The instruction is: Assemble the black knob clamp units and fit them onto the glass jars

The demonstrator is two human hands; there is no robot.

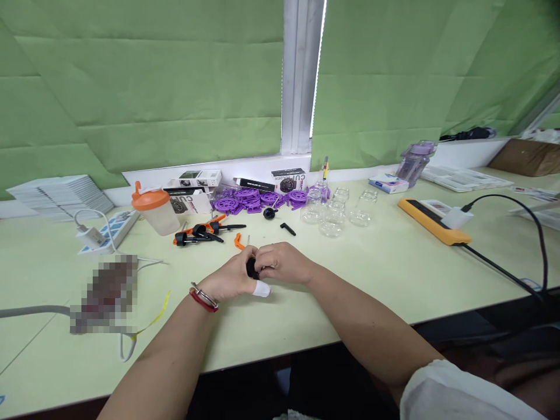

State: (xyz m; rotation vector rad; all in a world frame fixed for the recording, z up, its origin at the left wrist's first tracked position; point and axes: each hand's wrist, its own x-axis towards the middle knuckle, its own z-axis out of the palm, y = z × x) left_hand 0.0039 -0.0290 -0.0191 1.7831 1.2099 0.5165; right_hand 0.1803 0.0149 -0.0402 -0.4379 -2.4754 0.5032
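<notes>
Both hands meet over the table's near middle, around a small black part [252, 269] whose shape is mostly hidden by the fingers. My left hand [236, 273] grips it from the left; its thumb wears a white wrapping [261, 289]. The fingers of my right hand [280, 262] are closed at the part's right side, and whether they pinch something small is hidden. Just beyond lie an orange curved piece [238, 241] and a short black handle-like piece [287, 229]. A black round piece with a thin stem [270, 214] lies farther back.
Black and orange parts [203, 232] lie left, before purple wheel-like pieces [247, 201] and boxes [190, 202]. An orange-lidded cup [155, 207], power strip [111, 232] and white cable stand farther left. Clear glass-like jars [331, 220] and an orange-black power strip [433, 220] are right.
</notes>
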